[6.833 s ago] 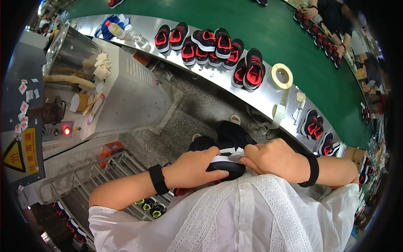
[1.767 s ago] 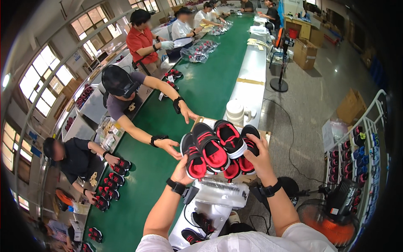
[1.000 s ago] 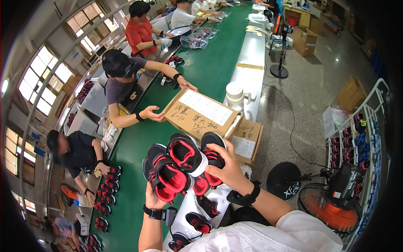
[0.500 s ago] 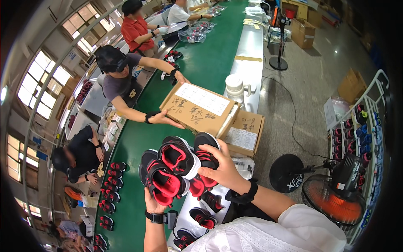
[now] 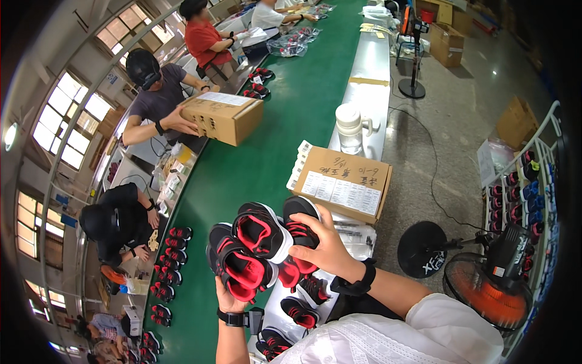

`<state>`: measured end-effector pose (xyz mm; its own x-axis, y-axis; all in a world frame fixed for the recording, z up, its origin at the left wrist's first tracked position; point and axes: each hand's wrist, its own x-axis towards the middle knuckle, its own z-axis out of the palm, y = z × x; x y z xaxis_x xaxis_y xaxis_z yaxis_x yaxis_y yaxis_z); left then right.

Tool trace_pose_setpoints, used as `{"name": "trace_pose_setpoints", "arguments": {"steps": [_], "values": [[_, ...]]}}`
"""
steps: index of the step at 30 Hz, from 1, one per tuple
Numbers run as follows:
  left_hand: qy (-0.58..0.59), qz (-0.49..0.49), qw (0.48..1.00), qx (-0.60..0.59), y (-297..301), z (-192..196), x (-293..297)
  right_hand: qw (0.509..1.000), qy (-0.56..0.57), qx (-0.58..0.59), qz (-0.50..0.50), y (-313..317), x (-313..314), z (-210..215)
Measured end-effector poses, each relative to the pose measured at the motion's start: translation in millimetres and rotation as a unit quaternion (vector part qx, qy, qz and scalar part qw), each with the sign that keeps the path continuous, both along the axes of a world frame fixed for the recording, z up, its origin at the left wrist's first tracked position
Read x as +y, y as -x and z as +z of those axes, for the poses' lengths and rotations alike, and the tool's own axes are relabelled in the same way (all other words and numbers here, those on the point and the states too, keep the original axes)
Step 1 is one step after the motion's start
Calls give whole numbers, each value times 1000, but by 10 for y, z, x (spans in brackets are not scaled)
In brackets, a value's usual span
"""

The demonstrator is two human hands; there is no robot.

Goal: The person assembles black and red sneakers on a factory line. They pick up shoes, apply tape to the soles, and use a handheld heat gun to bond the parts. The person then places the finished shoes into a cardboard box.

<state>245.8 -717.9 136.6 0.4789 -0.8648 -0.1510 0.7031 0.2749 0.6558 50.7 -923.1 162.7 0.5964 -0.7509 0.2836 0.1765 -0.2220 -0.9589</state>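
Note:
Between my hands is a bunch of several small black sneakers (image 5: 262, 232) with red linings and white soles. My left hand (image 5: 228, 297) is closed around the lower left of the bunch, mostly hidden beneath a sneaker (image 5: 245, 266) with its opening toward me. My right hand (image 5: 325, 244) grips the rightmost sneaker (image 5: 299, 228), thumb and fingers wrapped over its red-laced upper. More sneakers of the same kind (image 5: 299, 312) lie below on the pale worktop beside the belt.
A green conveyor belt (image 5: 285, 112) runs ahead, with a row of sneakers (image 5: 167, 274) along its left edge. Across it, a person holds a cardboard box (image 5: 236, 124). Another cardboard box (image 5: 348, 162) and a white jug (image 5: 350, 128) stand at its right. A fan (image 5: 485, 288) and shoe rack (image 5: 515, 194) are further right.
The co-worker has drawn the cardboard box away from me, to the far left over the belt. The other box now shows fully. My hands keep their hold on the sneakers.

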Motion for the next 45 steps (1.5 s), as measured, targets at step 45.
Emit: {"name": "trace_pose_setpoints", "arguments": {"steps": [45], "values": [[-318,-238,917,31,-188,-2306,-1251,929,-36,316,-191,782,148,-2274]]}}
